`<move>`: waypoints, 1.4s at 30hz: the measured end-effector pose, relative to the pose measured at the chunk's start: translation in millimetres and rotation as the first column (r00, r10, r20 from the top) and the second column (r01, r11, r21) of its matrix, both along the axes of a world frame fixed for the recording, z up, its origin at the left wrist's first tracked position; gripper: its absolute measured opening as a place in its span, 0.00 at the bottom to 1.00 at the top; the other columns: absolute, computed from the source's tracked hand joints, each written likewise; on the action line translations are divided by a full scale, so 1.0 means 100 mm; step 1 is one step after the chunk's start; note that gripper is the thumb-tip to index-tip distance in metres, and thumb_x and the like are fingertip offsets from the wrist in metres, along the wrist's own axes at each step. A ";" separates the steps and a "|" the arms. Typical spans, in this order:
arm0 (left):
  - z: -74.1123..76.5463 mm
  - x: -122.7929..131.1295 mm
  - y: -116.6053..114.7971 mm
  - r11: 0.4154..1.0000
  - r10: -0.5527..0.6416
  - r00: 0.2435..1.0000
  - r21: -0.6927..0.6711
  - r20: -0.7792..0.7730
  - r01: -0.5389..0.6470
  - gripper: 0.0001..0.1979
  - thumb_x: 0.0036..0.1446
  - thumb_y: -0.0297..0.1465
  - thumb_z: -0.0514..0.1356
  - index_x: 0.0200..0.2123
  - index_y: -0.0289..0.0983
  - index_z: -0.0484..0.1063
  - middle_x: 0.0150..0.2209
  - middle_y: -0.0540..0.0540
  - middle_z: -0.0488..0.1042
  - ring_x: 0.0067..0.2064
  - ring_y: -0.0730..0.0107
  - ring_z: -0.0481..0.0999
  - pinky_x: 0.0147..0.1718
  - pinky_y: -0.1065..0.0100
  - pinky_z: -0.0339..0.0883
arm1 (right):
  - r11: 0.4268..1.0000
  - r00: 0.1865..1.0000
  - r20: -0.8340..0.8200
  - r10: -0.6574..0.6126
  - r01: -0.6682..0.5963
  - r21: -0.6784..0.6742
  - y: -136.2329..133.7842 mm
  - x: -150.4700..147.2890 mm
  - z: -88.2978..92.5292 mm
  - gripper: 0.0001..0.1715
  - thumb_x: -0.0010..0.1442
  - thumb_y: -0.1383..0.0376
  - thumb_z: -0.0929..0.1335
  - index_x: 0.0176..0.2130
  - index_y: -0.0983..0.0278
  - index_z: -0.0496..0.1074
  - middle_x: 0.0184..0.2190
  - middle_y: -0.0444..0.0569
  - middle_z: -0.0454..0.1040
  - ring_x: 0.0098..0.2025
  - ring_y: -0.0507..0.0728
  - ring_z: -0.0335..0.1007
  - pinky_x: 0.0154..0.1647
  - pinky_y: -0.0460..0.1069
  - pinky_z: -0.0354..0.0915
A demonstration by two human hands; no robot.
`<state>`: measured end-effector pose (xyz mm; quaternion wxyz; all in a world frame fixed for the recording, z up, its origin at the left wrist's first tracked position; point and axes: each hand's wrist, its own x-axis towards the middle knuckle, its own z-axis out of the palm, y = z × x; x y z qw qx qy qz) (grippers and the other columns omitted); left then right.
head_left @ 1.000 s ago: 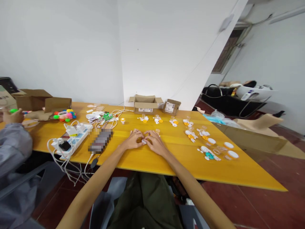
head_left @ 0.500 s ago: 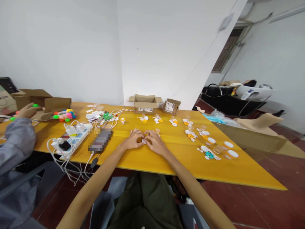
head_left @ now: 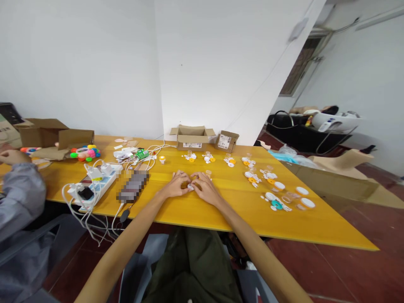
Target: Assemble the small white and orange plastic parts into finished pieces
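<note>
My left hand (head_left: 175, 186) and my right hand (head_left: 205, 188) rest together on the yellow table (head_left: 202, 210), fingertips meeting. Between the fingertips sits a small white round piece (head_left: 190, 186), pinched by both hands. A bit of orange shows under the fingers, too hidden to name. A small clear cup (head_left: 208, 172) stands just beyond my right hand. Groups of small white and orange parts (head_left: 252, 176) lie in a row to the right and behind.
A white power strip (head_left: 94, 185) with plugs and cables lies at left beside a dark phone (head_left: 132, 186). Open cardboard boxes (head_left: 192, 137) stand at the back. A co-worker's sleeve (head_left: 19, 189) and hand are at far left near colourful balls (head_left: 84, 152).
My hands have stayed in place on the white piece. The co-worker's hand at far left has pulled back from the cardboard box toward the table edge.
</note>
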<state>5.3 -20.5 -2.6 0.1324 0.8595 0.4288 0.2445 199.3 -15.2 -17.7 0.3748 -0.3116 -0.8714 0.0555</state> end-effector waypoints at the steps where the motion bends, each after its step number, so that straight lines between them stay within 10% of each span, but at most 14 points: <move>1: 0.01 0.00 0.00 1.000 0.003 1.000 -0.003 -0.004 -0.003 0.09 0.58 0.38 0.60 0.39 0.42 0.75 0.43 0.45 0.74 0.50 0.57 0.65 0.52 0.53 0.56 | 1.000 1.000 -0.009 -0.007 0.007 0.004 0.00 0.00 0.00 0.09 0.64 0.68 0.64 0.33 0.60 0.73 0.45 0.52 0.73 0.49 0.59 0.68 0.50 0.56 0.65; 23: 0.05 0.04 -0.02 0.999 0.048 0.998 -0.002 0.037 -0.048 0.08 0.60 0.36 0.58 0.38 0.43 0.78 0.42 0.44 0.74 0.50 0.55 0.65 0.54 0.51 0.55 | 0.892 0.871 -0.284 -0.402 0.443 0.096 0.14 0.18 -0.09 0.13 0.65 0.68 0.61 0.35 0.58 0.72 0.38 0.53 0.72 0.40 0.62 0.66 0.44 0.57 0.63; 42: 0.07 0.07 -0.04 0.999 0.053 0.998 -0.015 0.040 -0.053 0.08 0.60 0.36 0.57 0.38 0.43 0.76 0.42 0.45 0.74 0.49 0.55 0.65 0.53 0.51 0.55 | 0.957 0.965 0.048 -0.259 0.250 0.148 0.12 0.17 -0.14 0.08 0.63 0.69 0.65 0.36 0.58 0.73 0.44 0.53 0.74 0.48 0.63 0.67 0.44 0.57 0.64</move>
